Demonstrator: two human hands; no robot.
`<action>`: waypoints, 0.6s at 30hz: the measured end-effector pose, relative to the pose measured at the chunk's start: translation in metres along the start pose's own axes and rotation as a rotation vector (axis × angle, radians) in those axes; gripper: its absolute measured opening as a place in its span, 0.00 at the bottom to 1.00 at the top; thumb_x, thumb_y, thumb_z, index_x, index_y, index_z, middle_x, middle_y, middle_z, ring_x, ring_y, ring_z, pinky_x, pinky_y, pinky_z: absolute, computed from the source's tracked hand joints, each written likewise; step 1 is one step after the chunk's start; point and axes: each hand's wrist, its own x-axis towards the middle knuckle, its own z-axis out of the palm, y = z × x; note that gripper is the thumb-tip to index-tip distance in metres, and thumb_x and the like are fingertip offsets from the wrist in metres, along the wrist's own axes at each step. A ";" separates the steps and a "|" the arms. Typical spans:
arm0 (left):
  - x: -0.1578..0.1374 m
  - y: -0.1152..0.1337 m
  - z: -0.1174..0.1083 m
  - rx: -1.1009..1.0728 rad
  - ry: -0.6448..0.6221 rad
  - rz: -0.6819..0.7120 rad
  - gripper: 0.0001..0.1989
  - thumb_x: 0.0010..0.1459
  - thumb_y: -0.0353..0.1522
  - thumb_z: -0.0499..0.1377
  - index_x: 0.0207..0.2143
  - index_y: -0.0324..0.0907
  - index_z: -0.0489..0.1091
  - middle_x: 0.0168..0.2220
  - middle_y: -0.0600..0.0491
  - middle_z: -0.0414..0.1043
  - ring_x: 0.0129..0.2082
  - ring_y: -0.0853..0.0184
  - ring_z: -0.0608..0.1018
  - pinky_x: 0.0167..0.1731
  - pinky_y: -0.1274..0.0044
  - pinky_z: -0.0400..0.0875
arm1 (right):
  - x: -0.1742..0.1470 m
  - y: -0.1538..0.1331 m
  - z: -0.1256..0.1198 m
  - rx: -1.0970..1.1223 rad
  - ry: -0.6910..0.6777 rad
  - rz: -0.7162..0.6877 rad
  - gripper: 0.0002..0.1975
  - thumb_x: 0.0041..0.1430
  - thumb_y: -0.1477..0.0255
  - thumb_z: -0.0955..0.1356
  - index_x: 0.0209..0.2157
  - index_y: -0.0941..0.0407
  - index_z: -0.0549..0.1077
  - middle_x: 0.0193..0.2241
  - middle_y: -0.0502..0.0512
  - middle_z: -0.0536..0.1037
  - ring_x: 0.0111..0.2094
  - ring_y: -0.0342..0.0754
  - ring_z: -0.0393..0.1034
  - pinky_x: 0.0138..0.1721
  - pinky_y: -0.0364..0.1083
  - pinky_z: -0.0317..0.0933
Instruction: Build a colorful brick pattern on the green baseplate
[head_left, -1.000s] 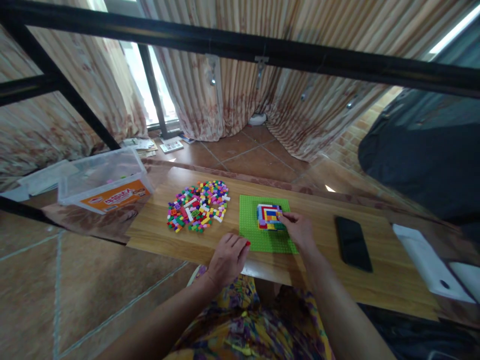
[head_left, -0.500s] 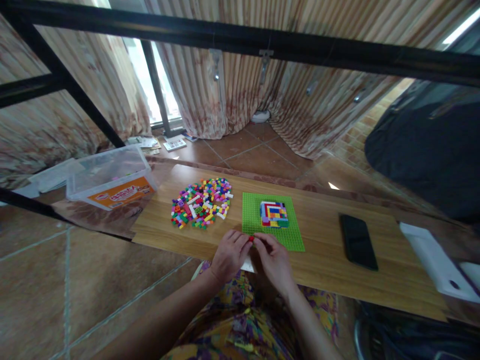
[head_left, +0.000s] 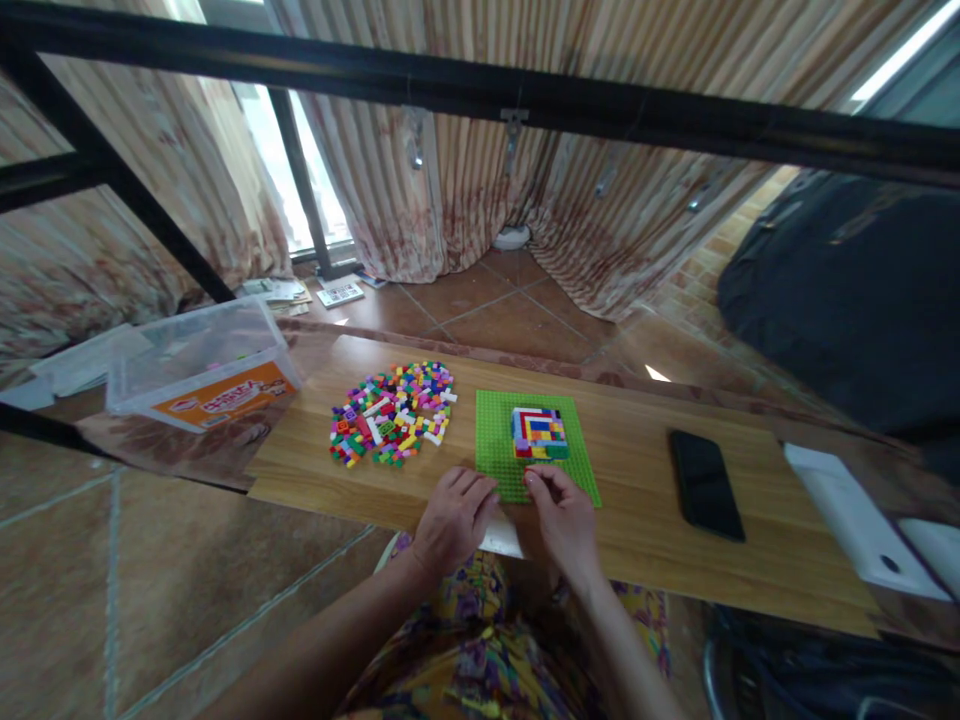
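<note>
A red brick [head_left: 528, 471] is pinched in the fingertips of my right hand [head_left: 564, 515], at the front side of a low block of multicoloured bricks [head_left: 540, 432]. That block sits on a green studded baseplate [head_left: 491, 425] and has nested lines of red, white, blue and yellow on top. My left hand [head_left: 455, 515] is closed at the near left corner of the baseplate, fingers curled together. What its fingertips hold, if anything, is hidden. To the left lies a loose pile of small coloured bricks [head_left: 394, 412].
All this rests on a wooden board [head_left: 630, 540]. A black phone [head_left: 706, 485] lies to the right, beside a white object [head_left: 855, 510]. A clear plastic box [head_left: 199, 350] with an orange label stands at the left. A dark metal bar [head_left: 450, 90] crosses above.
My right hand has moved the red brick away from my left hand, up and right to the block's front side. The left hand has let go of the brick. The whole view has shifted slightly.
</note>
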 end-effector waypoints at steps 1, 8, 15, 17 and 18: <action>0.000 0.000 0.000 -0.003 -0.003 -0.003 0.08 0.64 0.30 0.53 0.43 0.41 0.70 0.37 0.50 0.74 0.40 0.62 0.72 0.44 0.67 0.70 | 0.003 0.002 -0.004 -0.008 0.015 0.006 0.17 0.56 0.58 0.66 0.36 0.56 0.76 0.33 0.57 0.80 0.32 0.49 0.72 0.37 0.47 0.65; 0.000 0.002 0.000 0.007 -0.005 -0.004 0.08 0.64 0.29 0.53 0.42 0.41 0.69 0.37 0.49 0.74 0.40 0.62 0.71 0.44 0.67 0.70 | 0.015 0.003 -0.016 -0.192 0.077 -0.017 0.18 0.56 0.59 0.66 0.40 0.58 0.75 0.38 0.62 0.81 0.38 0.52 0.75 0.40 0.48 0.65; -0.001 0.000 0.002 0.014 0.004 0.000 0.08 0.64 0.28 0.52 0.43 0.41 0.69 0.38 0.50 0.74 0.40 0.62 0.71 0.44 0.67 0.70 | 0.028 -0.006 -0.012 -0.518 0.106 -0.189 0.14 0.60 0.62 0.63 0.36 0.56 0.76 0.34 0.59 0.81 0.34 0.51 0.74 0.37 0.48 0.63; -0.001 -0.001 0.002 0.012 0.009 -0.001 0.08 0.64 0.28 0.52 0.42 0.41 0.70 0.38 0.50 0.74 0.40 0.62 0.72 0.44 0.67 0.70 | 0.034 -0.007 -0.012 -0.594 0.103 -0.264 0.15 0.61 0.64 0.62 0.36 0.57 0.76 0.35 0.59 0.80 0.34 0.51 0.73 0.37 0.48 0.63; -0.001 -0.001 0.003 0.011 0.010 0.001 0.08 0.64 0.28 0.52 0.42 0.41 0.70 0.38 0.50 0.74 0.40 0.62 0.72 0.44 0.67 0.70 | 0.037 -0.007 -0.012 -0.627 0.094 -0.300 0.15 0.62 0.65 0.61 0.36 0.57 0.76 0.35 0.59 0.80 0.35 0.51 0.73 0.38 0.48 0.63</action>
